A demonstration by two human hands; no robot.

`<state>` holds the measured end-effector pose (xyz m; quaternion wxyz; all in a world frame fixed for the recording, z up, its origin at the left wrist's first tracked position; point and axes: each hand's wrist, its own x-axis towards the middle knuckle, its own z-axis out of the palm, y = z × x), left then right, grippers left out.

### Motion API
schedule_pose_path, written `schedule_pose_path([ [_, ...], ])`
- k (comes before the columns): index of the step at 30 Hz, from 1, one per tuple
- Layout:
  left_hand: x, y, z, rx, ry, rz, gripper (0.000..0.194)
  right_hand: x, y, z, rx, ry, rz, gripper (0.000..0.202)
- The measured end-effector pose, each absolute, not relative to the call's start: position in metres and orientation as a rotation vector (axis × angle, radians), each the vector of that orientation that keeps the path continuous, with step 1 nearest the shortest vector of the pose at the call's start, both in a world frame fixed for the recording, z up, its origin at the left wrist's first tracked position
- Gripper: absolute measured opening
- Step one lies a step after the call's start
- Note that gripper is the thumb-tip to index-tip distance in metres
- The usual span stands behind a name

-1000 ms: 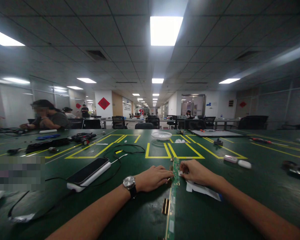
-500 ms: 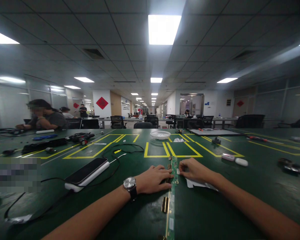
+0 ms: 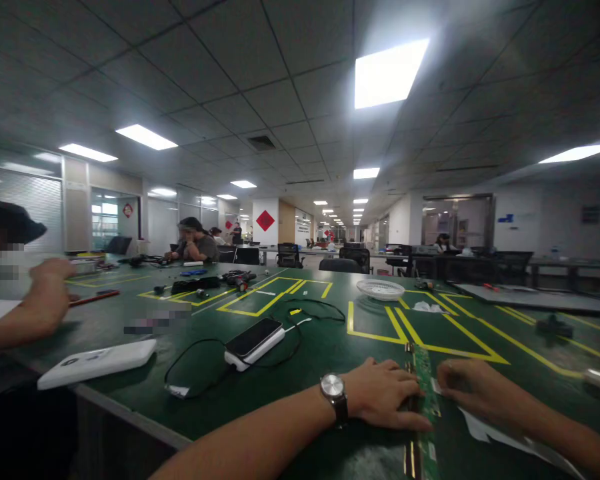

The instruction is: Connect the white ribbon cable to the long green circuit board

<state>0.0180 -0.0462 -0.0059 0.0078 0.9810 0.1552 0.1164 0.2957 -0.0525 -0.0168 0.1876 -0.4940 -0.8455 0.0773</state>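
Observation:
A long, narrow green circuit board [image 3: 427, 380] with gold-coloured strips along its left edge lies on the table, running toward me. My left hand [image 3: 383, 393], with a watch on the wrist, rests over its left side, fingers stretched out and slightly apart on the board. At the board's right edge, my right hand [image 3: 480, 387] has thumb and index finger pinched together on a small white piece [image 3: 436, 387], which looks like a label. Under the right forearm lies a white sheet [image 3: 480, 427], partly hidden by the arm.
A phone [image 3: 255, 337] sits on a white block with a black cable around it. A white basket [image 3: 380, 289] and crumpled white paper [image 3: 427, 307] lie beyond the board. Yellow tape marks the green table. At left are a white device [image 3: 100, 360] and a person's arm [image 3: 40, 307].
My view has swung left, so the hands and board appear further right and a person at the left has come into sight. Both hands keep nearly the same pose at the board.

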Motion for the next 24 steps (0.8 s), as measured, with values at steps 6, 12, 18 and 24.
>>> schedule_pose_path([
  [6,0.019,-0.045,-0.006,3.052,0.492,0.355,0.059,0.295,-0.053,-0.012,-1.345,-2.382,0.198,0.030],
  [12,0.017,-0.039,-0.003,3.004,0.471,0.365,0.062,0.292,-0.053,-0.003,-1.222,-2.375,0.368,0.037],
  [18,0.008,-0.025,-0.002,3.033,0.555,0.572,0.051,0.329,-0.027,-0.019,-1.323,-2.337,0.336,0.040],
  [24,0.000,-0.019,0.008,3.115,0.674,0.768,0.038,0.382,-0.002,-0.029,-1.591,-2.250,0.037,0.039],
])
